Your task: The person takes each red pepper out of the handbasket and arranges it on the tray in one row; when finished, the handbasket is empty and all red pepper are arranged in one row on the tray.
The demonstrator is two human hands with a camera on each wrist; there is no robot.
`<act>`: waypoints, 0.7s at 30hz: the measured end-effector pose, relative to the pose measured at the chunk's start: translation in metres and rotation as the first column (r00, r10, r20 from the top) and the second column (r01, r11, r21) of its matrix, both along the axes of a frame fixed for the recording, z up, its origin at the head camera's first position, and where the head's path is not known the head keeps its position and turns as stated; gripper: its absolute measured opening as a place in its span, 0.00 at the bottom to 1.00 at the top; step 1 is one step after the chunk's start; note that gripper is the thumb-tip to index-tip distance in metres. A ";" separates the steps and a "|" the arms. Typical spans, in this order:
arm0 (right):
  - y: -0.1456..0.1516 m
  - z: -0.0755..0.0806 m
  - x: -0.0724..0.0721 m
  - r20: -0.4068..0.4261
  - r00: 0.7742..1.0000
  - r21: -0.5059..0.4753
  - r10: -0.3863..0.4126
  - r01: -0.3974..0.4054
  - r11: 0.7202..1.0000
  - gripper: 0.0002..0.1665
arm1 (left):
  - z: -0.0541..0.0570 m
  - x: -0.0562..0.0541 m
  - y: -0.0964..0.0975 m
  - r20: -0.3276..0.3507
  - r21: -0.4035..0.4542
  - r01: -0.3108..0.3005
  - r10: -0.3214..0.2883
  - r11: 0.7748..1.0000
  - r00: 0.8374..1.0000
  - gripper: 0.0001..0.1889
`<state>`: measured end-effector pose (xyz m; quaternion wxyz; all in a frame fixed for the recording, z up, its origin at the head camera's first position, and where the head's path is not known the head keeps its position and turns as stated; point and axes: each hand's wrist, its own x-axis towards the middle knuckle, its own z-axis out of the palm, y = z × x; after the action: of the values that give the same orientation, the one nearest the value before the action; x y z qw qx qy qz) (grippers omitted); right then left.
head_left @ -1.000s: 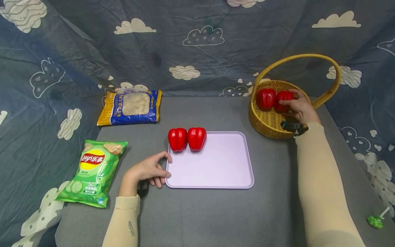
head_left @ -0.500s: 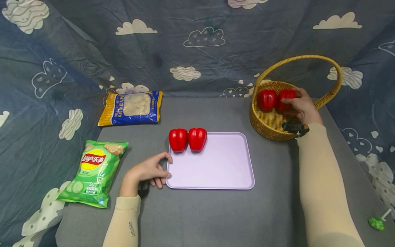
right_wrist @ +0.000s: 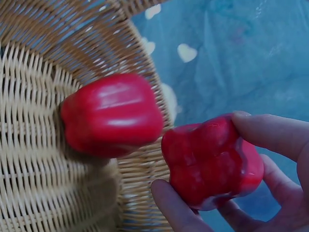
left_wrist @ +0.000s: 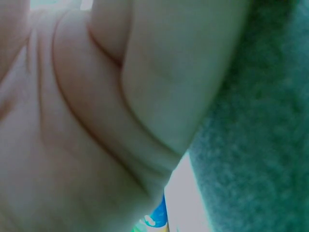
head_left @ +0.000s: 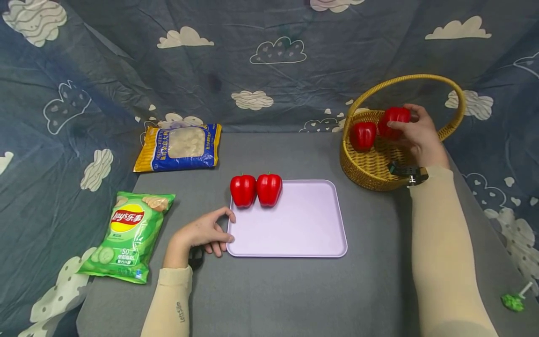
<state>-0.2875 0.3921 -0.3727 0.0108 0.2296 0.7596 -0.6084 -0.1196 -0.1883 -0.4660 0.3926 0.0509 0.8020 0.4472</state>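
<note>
My right hand (head_left: 422, 135) holds a red bell pepper (head_left: 394, 122) between thumb and fingers, over the back right of a wicker basket (head_left: 358, 174). In the right wrist view the gripped pepper (right_wrist: 207, 162) shows its lobed end. Another red bell pepper (right_wrist: 113, 116) lies in the basket, just left of it. My left hand (head_left: 202, 231) pinches the left edge of a lilac tray (head_left: 294, 229) between thumb and index finger. Two more red bell peppers (head_left: 243, 191) sit side by side at the tray's back left corner. The left wrist view is mostly filled by the palm (left_wrist: 87, 121).
A blue and yellow pasta bag (head_left: 181, 146) lies at the back left, and a green chip bag (head_left: 126, 236) in front of it. The basket's tall handle (head_left: 412, 77) arches above the right hand. A green lollipop (head_left: 512, 302) lies at the far right.
My right hand has lifted its pepper up and slightly right, away from the other pepper in the basket. The left hand and tray have stayed in place.
</note>
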 end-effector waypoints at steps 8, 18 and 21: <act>-0.015 0.017 0.018 -0.072 0.997 0.040 0.000 0.003 0.999 0.51 | 0.000 0.000 0.000 -0.002 0.006 0.001 -0.001 1.000 1.000 0.26; -0.052 0.032 0.063 -0.217 0.976 -0.042 0.034 -0.044 0.998 0.49 | 0.000 0.000 0.002 -0.008 -0.013 -0.006 0.006 1.000 1.000 0.25; -0.064 0.031 0.076 -0.236 0.968 0.001 0.081 -0.083 0.997 0.49 | -0.001 0.001 0.001 -0.006 -0.012 -0.006 0.006 1.000 1.000 0.26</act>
<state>-0.2111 0.3279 -0.3420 -0.0533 0.1238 0.7617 -0.6338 -0.1189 -0.1869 -0.4666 0.3893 0.0475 0.8059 0.4434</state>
